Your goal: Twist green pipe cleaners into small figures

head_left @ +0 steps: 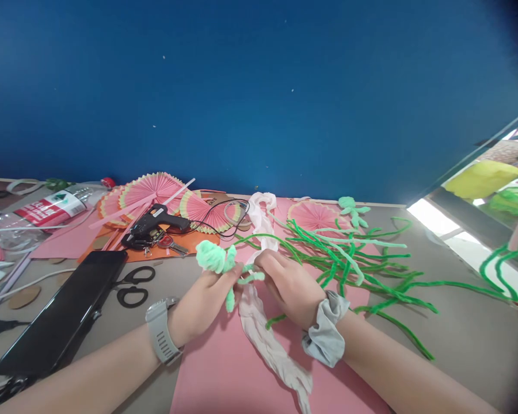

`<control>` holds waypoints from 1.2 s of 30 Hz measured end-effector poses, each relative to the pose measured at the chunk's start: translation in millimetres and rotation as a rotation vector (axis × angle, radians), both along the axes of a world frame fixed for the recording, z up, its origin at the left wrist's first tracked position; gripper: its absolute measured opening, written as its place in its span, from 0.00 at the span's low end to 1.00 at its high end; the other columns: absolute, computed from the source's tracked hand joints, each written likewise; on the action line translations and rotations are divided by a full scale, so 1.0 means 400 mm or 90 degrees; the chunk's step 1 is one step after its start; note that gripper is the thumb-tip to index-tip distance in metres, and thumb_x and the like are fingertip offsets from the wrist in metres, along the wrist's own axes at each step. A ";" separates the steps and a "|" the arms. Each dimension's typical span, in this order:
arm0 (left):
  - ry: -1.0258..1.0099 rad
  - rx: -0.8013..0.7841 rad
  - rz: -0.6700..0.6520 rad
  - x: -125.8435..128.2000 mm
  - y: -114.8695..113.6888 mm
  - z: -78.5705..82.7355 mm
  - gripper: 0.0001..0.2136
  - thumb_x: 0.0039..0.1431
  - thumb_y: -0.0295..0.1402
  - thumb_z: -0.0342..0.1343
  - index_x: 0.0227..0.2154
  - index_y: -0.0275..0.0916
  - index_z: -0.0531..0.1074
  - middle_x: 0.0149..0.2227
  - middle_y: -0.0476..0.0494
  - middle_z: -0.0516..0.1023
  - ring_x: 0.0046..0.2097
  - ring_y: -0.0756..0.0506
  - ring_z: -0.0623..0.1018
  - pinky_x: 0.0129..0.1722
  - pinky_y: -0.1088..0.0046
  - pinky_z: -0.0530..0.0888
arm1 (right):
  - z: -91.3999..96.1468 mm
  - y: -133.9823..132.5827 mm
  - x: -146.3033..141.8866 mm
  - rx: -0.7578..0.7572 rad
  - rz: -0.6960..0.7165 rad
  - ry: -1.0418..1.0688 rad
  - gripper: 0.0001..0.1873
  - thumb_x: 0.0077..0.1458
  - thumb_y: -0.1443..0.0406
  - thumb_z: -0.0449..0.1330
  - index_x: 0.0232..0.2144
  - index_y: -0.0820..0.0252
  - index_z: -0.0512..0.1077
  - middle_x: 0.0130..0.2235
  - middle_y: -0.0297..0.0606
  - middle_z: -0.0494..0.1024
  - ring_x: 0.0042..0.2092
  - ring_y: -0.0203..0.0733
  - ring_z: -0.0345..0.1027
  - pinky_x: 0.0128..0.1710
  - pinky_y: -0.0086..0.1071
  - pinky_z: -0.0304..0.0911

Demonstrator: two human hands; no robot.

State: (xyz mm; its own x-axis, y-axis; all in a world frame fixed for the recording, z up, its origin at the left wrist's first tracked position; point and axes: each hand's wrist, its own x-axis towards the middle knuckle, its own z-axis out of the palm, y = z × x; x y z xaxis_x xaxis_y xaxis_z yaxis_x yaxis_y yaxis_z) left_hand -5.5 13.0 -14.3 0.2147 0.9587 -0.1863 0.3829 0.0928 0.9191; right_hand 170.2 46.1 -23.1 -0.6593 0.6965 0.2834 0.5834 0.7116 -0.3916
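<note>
I see a tall blue panel (259,103) standing along the back of the grey desk (461,351). At the far left, a clear plastic bottle (52,209) with a red label lies on its side. Pleated pink paper fans (155,192) overlap near the panel, and a black glue gun (172,221) lies in front of them, with keys (179,248) just beside it over orange paper (201,247). Nearer me, I make out a black phone (60,313) and scissors (134,275), their black handles showing beside its edge.

Craft wkspc w/ glue gun (159,219), paper fans (153,192)
</note>
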 end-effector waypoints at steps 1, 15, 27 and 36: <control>-0.008 0.003 0.023 0.001 0.000 -0.003 0.19 0.60 0.42 0.38 0.16 0.39 0.56 0.17 0.52 0.60 0.24 0.50 0.65 0.33 0.73 0.65 | -0.001 0.002 0.001 0.012 0.008 0.004 0.08 0.56 0.73 0.44 0.34 0.60 0.59 0.34 0.38 0.67 0.32 0.38 0.60 0.32 0.29 0.57; -0.092 -0.062 -0.077 -0.008 0.010 -0.007 0.17 0.59 0.42 0.40 0.18 0.40 0.57 0.16 0.55 0.58 0.21 0.52 0.59 0.27 0.75 0.61 | 0.031 0.011 0.014 -0.458 0.056 0.274 0.10 0.61 0.59 0.41 0.30 0.56 0.54 0.20 0.24 0.55 0.20 0.29 0.49 0.20 0.24 0.48; -0.164 0.094 -0.035 0.005 0.005 0.011 0.17 0.61 0.36 0.38 0.19 0.39 0.60 0.24 0.50 0.64 0.28 0.52 0.66 0.37 0.74 0.68 | -0.005 0.010 -0.017 -0.477 0.028 0.380 0.09 0.59 0.62 0.45 0.30 0.59 0.58 0.23 0.27 0.59 0.23 0.29 0.51 0.24 0.25 0.51; 0.197 0.430 0.030 -0.019 0.007 -0.051 0.16 0.62 0.34 0.37 0.36 0.39 0.71 0.27 0.45 0.72 0.30 0.48 0.72 0.36 0.70 0.70 | 0.011 -0.031 -0.043 -0.331 -0.079 0.074 0.15 0.62 0.62 0.38 0.29 0.58 0.60 0.21 0.28 0.62 0.23 0.33 0.58 0.24 0.27 0.51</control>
